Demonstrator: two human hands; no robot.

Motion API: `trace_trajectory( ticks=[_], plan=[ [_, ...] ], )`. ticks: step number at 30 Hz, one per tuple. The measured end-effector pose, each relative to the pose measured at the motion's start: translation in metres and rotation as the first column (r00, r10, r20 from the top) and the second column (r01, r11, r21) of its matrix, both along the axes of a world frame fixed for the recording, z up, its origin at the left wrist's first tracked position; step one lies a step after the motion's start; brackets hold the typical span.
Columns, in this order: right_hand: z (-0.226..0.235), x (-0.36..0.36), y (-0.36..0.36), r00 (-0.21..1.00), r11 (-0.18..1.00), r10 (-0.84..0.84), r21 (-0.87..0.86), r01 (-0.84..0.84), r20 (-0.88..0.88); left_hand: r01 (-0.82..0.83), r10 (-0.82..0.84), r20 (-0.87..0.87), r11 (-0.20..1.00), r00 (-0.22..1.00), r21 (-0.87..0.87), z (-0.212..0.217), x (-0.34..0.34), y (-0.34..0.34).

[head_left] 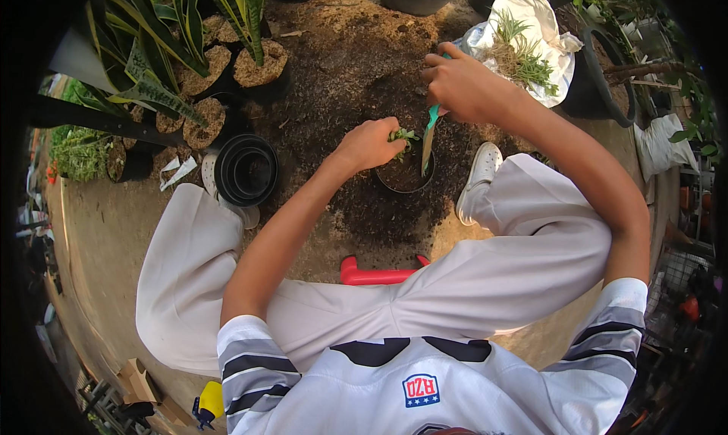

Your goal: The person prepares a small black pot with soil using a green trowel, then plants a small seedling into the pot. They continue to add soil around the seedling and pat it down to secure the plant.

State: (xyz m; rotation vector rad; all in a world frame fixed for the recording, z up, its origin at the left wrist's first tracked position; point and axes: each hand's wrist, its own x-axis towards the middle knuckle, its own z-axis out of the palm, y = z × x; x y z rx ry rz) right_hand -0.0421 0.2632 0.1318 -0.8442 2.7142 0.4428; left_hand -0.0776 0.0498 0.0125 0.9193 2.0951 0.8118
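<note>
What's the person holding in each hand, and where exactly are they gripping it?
The left hand pinches a small green seedling near its base, over the black pot. The right hand grips a trowel by its teal handle, blade in the pot.

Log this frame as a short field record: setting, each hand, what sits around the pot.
setting: person seated low over a soil pile outdoors
left hand: pinching a small green seedling at the rim of a small black pot
right hand: gripping a teal-handled trowel, blade down in the pot
left of pot: stack of empty black pots
upper right: white sack of seedlings
upper left: potted striped-leaf plants
</note>
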Motion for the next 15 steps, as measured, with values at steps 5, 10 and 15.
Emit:
trace_trajectory(
  ticks=[5,10,15],
  plan=[
    [0.014,0.000,0.016,0.964,0.973,-0.231,0.056,0.225,0.133,0.019,-0.018,0.014,0.999,1.000,-0.039,-0.004,-0.002,-0.002],
    [0.009,0.009,0.052,0.765,0.883,-0.462,0.155,0.443,0.447,0.028,-0.028,0.011,0.999,1.000,-0.044,-0.009,-0.004,-0.004],
    [-0.006,0.023,0.076,0.504,0.745,-0.528,0.089,0.661,0.684,0.035,-0.033,0.044,0.998,0.998,-0.045,-0.007,-0.004,-0.004]
  ],
)
